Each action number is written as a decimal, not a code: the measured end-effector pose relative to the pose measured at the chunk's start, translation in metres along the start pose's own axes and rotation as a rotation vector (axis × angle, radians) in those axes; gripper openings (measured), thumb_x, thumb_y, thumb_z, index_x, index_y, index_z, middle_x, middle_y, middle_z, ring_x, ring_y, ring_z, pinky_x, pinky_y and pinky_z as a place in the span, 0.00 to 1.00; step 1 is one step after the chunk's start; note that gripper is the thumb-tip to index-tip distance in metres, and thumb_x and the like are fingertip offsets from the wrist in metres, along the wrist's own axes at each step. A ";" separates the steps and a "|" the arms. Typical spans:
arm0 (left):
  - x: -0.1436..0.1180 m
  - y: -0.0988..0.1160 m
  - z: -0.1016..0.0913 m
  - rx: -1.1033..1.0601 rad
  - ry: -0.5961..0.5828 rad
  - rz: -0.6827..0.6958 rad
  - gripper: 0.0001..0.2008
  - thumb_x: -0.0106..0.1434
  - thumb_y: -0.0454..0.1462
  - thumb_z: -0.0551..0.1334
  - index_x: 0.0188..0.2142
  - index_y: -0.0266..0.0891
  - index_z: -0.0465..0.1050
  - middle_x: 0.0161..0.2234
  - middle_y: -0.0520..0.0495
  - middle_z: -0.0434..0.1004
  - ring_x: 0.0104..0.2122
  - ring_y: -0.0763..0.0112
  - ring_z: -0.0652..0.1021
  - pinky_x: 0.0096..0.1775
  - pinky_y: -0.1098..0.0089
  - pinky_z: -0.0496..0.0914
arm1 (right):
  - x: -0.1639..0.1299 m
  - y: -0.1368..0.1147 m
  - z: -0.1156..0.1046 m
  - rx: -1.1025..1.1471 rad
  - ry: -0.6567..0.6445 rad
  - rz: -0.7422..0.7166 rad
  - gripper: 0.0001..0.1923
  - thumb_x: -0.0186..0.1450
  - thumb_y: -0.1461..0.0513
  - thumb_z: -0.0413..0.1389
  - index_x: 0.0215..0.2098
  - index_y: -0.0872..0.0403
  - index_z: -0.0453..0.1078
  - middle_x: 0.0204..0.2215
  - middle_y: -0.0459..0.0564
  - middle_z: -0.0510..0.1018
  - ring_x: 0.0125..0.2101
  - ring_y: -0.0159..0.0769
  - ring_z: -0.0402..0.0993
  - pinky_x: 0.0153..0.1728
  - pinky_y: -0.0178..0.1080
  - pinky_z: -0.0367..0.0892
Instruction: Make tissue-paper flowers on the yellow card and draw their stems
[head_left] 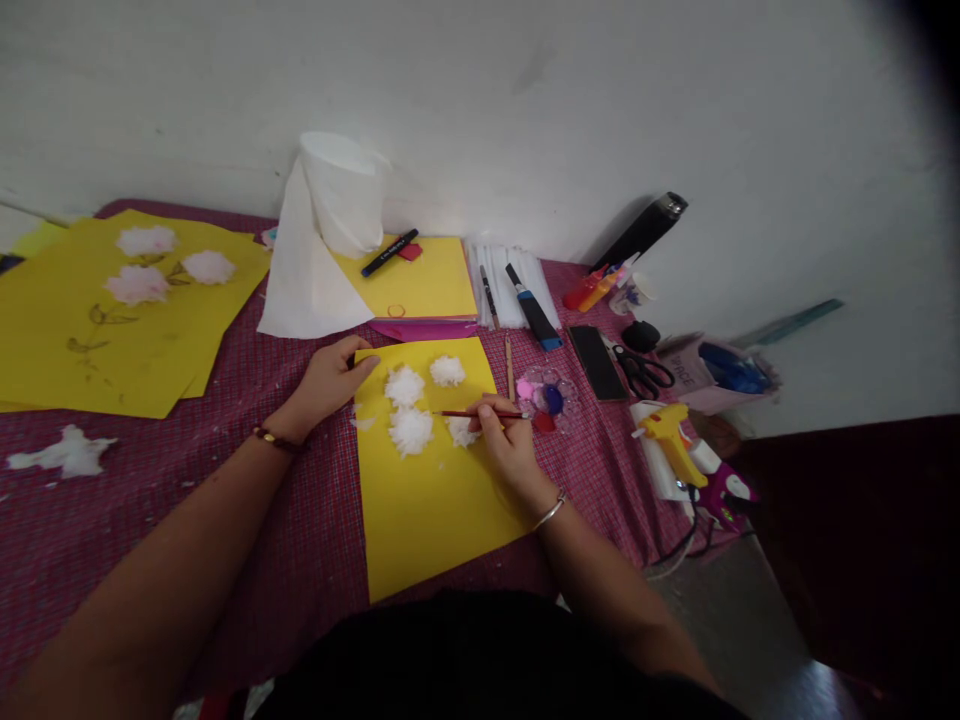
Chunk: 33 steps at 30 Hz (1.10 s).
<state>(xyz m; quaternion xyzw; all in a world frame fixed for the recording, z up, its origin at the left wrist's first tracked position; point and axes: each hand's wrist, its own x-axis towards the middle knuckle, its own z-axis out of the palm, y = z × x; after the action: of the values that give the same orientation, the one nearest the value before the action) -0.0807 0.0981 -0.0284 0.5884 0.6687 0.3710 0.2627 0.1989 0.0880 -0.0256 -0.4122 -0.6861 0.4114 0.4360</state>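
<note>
A yellow sheet of paper [420, 520] lies in front of me with several fluffy white tufts [411, 430] on its upper half. My right hand [504, 435] is closed round a thin dark-red paintbrush [469, 413]. The brush points left, its tip at the tufts, though I cannot tell whether it touches them. One white tuft [460, 431] is partly covered by my right fingers. At the sheet's upper left corner rests my left hand [334, 380], thumb and forefinger apart on the paper's edge. A palette [566, 398] with pink, blue and red paint sits right of the sheet.
Yellow sheets with pinkish flowers [165, 350] lie left, near a loose white scrap [71, 453]. Behind stand a tissue roll [345, 190] and a marker [390, 253]. A utility knife [534, 308], scissors [645, 370], a black bottle [641, 230] and a yellow glue gun [675, 445] are to the right.
</note>
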 end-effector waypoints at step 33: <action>0.001 -0.002 -0.001 0.048 -0.002 0.008 0.11 0.59 0.46 0.57 0.33 0.43 0.69 0.29 0.51 0.73 0.27 0.68 0.71 0.29 0.69 0.64 | 0.007 -0.003 -0.009 0.025 0.071 -0.005 0.13 0.68 0.56 0.51 0.30 0.53 0.71 0.23 0.45 0.72 0.27 0.34 0.71 0.32 0.38 0.66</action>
<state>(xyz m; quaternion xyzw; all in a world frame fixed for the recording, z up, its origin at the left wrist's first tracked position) -0.0827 0.0987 -0.0300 0.5976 0.6749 0.3551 0.2476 0.2046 0.0953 -0.0183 -0.4193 -0.6661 0.4038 0.4664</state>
